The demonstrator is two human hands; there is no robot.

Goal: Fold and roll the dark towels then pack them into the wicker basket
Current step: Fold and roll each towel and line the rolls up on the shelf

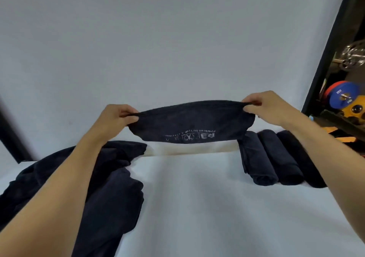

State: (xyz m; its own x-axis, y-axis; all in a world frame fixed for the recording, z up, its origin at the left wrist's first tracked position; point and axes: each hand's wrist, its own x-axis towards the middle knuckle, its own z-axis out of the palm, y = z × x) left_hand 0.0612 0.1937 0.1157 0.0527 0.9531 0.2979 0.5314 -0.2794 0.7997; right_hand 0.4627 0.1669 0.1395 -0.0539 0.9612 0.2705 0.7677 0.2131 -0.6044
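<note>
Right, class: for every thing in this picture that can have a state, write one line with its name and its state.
Dark towel with white print: held up above the white table, stretched between both hands.
Left hand: pinches the towel's left end.
Right hand: pinches its right end.
Three dark towel rolls: rolled, lying side by side on the table.
Heap of dark towels: loose, unrolled, on the table's left.

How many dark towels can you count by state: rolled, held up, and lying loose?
Rolled towels: 3
Held towel, pinched by left hand and right hand: 1
Loose heap: number cannot be told
Total countable: 4
</note>
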